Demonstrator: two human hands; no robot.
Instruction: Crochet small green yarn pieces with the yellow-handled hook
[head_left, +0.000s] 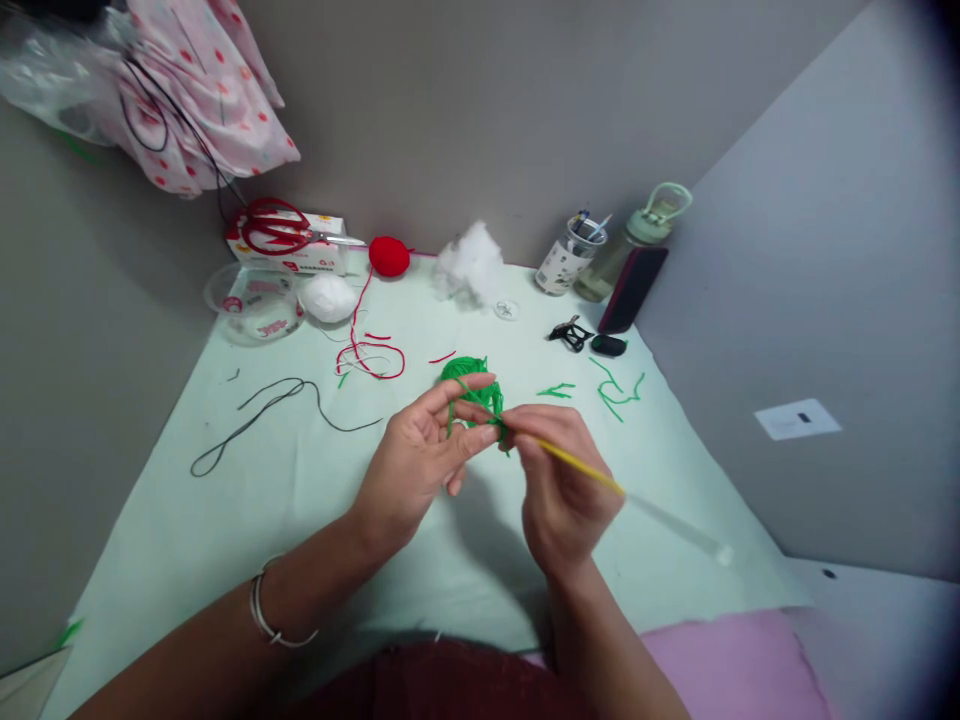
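My left hand point(420, 450) pinches a small piece of green yarn work between thumb and fingers, with a green strand running over the raised index finger. My right hand point(566, 475) grips a crochet hook point(581, 465) with a yellow shaft and a pale, motion-blurred rear end. The hook's tip meets the green work at my left fingertips, where fingers partly hide it. Just behind the hands lies a ball of green yarn point(466, 370) on the pale green cloth.
At the back are red scissors point(277, 226) on a box, red yarn point(389, 257), white yarn point(328, 298), fluffy stuffing point(472, 262), a pen cup point(568, 258), a bottle point(626, 240) and a phone point(634, 290). A black cord point(259, 420) lies left; green scraps point(619, 390) lie right.
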